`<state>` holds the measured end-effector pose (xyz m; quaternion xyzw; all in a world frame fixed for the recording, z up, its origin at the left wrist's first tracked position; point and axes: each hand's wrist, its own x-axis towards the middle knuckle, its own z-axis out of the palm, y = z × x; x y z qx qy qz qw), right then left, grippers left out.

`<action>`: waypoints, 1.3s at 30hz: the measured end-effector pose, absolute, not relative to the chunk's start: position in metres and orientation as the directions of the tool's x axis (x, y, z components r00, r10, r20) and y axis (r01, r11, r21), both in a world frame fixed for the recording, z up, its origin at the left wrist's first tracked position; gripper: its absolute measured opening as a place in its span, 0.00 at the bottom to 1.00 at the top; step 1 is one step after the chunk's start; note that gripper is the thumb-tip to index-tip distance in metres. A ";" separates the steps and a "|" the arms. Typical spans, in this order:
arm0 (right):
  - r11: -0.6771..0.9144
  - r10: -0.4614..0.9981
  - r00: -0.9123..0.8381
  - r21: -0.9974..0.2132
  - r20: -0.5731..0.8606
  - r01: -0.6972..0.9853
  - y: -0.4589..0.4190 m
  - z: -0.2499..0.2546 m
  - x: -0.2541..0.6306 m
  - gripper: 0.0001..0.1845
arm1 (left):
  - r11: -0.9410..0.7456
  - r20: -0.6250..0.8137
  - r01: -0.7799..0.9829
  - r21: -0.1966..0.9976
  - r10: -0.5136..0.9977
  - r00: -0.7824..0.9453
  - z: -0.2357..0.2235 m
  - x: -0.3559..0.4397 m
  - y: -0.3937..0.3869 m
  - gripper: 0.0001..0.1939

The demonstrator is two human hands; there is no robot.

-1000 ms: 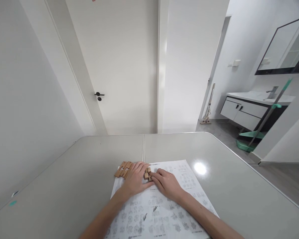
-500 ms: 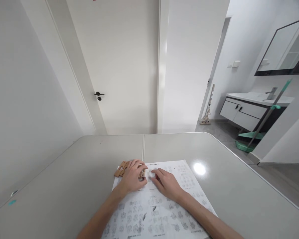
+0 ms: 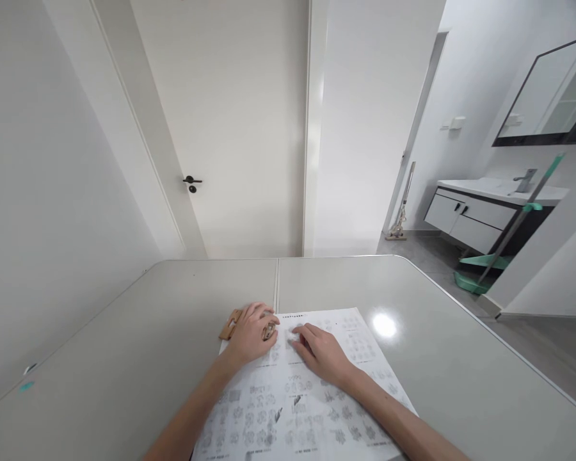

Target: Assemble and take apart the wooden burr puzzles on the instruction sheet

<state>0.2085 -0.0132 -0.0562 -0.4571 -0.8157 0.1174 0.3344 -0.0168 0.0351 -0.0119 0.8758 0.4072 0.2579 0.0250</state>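
My left hand (image 3: pixel 253 334) curves over flat, notched wooden pieces (image 3: pixel 230 324) at the top left corner of a printed sheet (image 3: pixel 312 384). Its fingers and thumb close around part of them. Some wood shows between thumb and fingertips, and one piece sticks out on the left; the palm hides the rest. On the sheet, right of the pieces, rests my right hand (image 3: pixel 322 351). Its fingers are loosely bent with the thumb apart, and nothing shows in them. Rows of small grey diagrams cover the paper.
The sheet lies on a pale glossy table (image 3: pixel 139 358) with a seam down its middle. Beyond the table stands a white door (image 3: pixel 235 128). At the right are a vanity (image 3: pixel 475 211), a mop (image 3: pixel 400 211) and a green dustpan (image 3: pixel 475 282).
My left hand has shifted slightly left and away from me, covering more of the wooden pieces and leaving more sheet bare beside it. My right hand has stayed nearly in place.
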 end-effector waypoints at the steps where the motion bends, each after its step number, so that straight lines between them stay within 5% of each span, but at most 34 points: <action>1: 0.557 0.822 -0.360 -0.495 0.441 0.667 -0.013 -0.057 0.209 0.12 | -0.669 0.424 0.700 0.249 0.725 0.542 -0.012 -0.018 0.036 0.08; 14: 0.551 0.828 -0.369 -0.486 0.422 0.678 -0.013 -0.055 0.210 0.12 | -0.668 0.414 0.705 0.238 0.727 0.548 -0.008 -0.031 0.046 0.09; 24: 0.553 0.828 -0.360 -0.513 0.430 0.657 -0.013 -0.056 0.210 0.13 | -0.485 0.529 0.827 0.285 0.799 0.286 -0.022 -0.123 0.082 0.13; 30: 0.539 0.841 -0.365 -0.561 0.400 0.629 -0.012 -0.058 0.212 0.13 | -0.320 0.403 0.827 0.463 0.907 0.126 -0.043 -0.148 0.088 0.20; 39: 0.536 0.843 -0.357 -0.576 0.402 0.618 -0.011 -0.060 0.212 0.13 | -0.361 0.347 0.843 0.399 0.910 0.226 -0.037 -0.128 0.075 0.23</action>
